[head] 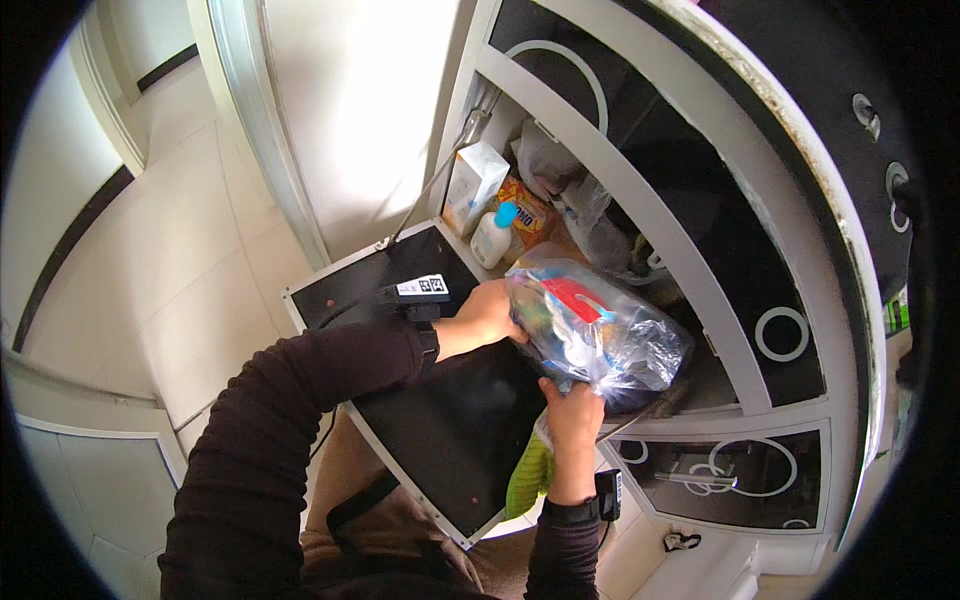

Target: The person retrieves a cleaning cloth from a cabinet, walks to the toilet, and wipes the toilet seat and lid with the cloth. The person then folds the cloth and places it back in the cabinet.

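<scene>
A clear plastic bag (645, 352) with colourful contents, one of them red, lies at the opening of a low cabinet. My left hand (491, 313) grips its near left side. Lower down, my right hand (576, 416) is closed around the gathered plastic at the bag's end. A lime-green textured cloth item (531, 469) hangs beside my right hand; whether the hand also holds it is hidden. Both hands are above the cabinet's lowered black flap door (442, 424), which has a pale metal frame.
Inside the cabinet stand a white bottle with a blue cap (492, 238), a white carton (474, 187), an orange OMO packet (525, 210) and knotted grey plastic bags (592, 221). A metal stay arm (427, 191) supports the flap. A drawer front (720, 480) sits at lower right.
</scene>
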Motion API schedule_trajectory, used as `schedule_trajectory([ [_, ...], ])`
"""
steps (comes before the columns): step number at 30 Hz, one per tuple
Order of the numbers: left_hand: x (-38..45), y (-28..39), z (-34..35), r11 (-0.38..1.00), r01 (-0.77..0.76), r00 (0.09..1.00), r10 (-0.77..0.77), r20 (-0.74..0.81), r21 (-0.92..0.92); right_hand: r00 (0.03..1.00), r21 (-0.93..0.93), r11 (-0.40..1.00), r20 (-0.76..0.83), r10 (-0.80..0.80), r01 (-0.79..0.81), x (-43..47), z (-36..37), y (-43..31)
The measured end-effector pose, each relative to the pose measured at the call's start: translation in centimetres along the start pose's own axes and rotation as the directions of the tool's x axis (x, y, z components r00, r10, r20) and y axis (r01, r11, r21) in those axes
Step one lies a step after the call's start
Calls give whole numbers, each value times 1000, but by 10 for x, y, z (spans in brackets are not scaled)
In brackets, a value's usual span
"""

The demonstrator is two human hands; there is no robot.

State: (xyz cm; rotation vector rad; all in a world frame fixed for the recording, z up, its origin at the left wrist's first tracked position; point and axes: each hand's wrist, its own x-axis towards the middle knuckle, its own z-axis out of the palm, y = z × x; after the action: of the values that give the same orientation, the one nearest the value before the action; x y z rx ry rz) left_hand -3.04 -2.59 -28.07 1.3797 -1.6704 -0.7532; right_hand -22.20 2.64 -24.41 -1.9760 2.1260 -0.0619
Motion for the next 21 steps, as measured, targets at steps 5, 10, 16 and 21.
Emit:
schedule_trajectory([
  [5,10,-11,5,973,198,979,-192,64,-121,998,-56,998,-48,-42,40,8,5,2],
  [10,-11,10,-17,992,80,981,-95,171,94,1000,-39,999,24,-9,10,-9,-13,1],
  [16,-140,12,-132,981,48,916,31,-399,186,983,152,973,-85,-163,174,-61,-47,7],
  [21,-225,-5,-110,479,77,461,-795,-395,-874,937,221,935,-276,-213,277,-104,-117,52],
])
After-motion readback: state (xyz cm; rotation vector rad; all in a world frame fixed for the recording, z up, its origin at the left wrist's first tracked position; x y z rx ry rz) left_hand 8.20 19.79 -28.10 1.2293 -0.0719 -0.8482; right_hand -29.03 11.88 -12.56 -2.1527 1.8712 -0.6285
